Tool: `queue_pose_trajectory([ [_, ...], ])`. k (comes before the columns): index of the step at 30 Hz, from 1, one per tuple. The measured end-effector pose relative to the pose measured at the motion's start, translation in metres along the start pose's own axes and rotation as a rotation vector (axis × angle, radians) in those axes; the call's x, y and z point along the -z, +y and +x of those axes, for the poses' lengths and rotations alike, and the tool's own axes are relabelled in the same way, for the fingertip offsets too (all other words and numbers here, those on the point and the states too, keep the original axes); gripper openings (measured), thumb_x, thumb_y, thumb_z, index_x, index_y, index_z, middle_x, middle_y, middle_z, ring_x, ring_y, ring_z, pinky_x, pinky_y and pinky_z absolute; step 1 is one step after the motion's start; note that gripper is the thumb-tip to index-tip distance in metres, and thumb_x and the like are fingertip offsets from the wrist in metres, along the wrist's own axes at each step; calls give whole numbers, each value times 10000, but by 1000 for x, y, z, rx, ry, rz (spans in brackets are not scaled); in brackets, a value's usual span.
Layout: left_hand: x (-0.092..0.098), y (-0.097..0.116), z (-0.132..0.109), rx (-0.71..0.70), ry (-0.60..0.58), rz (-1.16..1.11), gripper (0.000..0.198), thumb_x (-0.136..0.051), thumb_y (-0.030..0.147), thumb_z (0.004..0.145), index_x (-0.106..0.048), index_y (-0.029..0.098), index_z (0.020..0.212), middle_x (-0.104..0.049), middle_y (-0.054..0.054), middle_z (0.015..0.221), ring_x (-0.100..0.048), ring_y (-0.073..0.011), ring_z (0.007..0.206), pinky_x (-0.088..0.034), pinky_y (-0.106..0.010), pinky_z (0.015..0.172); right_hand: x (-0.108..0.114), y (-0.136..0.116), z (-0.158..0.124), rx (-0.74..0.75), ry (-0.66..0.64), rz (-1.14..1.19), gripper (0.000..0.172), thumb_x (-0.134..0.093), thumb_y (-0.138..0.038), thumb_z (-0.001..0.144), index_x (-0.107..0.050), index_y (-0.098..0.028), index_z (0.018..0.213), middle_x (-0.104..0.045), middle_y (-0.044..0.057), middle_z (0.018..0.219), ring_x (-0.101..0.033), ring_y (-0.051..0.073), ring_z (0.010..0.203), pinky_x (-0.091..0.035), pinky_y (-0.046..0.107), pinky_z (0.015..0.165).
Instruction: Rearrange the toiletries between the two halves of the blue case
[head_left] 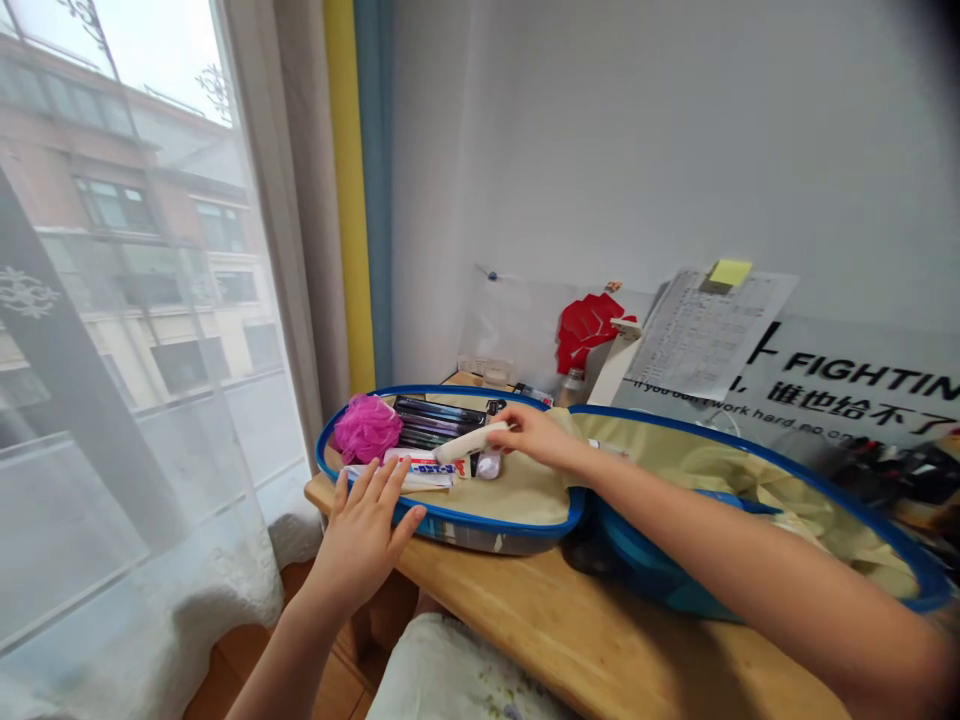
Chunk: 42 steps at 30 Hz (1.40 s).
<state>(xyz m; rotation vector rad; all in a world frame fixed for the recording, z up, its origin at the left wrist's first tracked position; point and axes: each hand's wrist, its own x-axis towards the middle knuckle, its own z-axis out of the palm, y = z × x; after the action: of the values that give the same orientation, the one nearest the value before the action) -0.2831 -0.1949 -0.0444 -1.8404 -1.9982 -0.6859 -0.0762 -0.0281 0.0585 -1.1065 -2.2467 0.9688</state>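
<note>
A bag with blue edging and beige lining lies opened out on the wooden table, its left half point(517, 503) holding several things. My right hand point(532, 434) reaches into that half, fingers closed on one end of a long white object point(469, 443) whose kind I cannot make out. Fingers spread, my left hand point(367, 525) rests over the near rim, its fingertips by a white toothpaste tube point(442, 468) with red and blue print. A pink bath puff point(367, 428) sits at the left end. Behind the white object are several dark, slim packs point(439, 412). A small whitish item point(488, 464) lies below my right hand.
The bag's other half point(660, 440) spreads right, under my right forearm, with something blue inside. The wooden table point(525, 600) has its edge close to my lap. Curtains point(349, 200) and a window stand left. Behind are a bottle point(572, 385), a white stand and papers point(709, 320).
</note>
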Motion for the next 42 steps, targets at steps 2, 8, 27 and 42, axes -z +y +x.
queue_pose_trajectory([
  [2, -1, 0, 0, -2, 9, -2, 546, -348, 449, 940, -418, 185, 1414, -492, -105, 1417, -407, -298, 1331, -221, -564, 1121, -31, -7, 13, 16, 1, -43, 223, -687, -339, 701, -566, -216, 841, -664, -7, 748, -619, 137, 700, -477, 262, 652],
  [8, -1, 0, 0, -20, 30, 1, 573, -332, 459, 946, -395, 152, 1426, -489, -116, 1418, -406, -312, 1330, -248, -571, 1108, -77, -13, 31, 57, -14, -184, 218, -678, -335, 702, -579, -211, 852, -654, 6, 772, -601, 156, 730, -437, 267, 635],
  [27, -4, -2, -5, -31, 73, -42, 477, -385, 409, 935, -485, 214, 1359, -524, -96, 1389, -436, -289, 1302, -208, -569, 1125, -18, -6, 32, 200, -10, -364, 183, -574, -322, 799, -729, -234, 836, -723, 1, 862, -639, 164, 803, -475, 274, 740],
  [42, -41, -4, -21, 10, 317, -115, 431, -419, 311, 901, -508, 211, 1311, -517, -105, 1383, -254, -279, 1421, -136, -545, 1163, 144, 111, -30, -241, -130, -804, 78, -681, -246, 646, -687, -213, 716, -712, 41, 792, -645, 205, 773, -463, 303, 726],
])
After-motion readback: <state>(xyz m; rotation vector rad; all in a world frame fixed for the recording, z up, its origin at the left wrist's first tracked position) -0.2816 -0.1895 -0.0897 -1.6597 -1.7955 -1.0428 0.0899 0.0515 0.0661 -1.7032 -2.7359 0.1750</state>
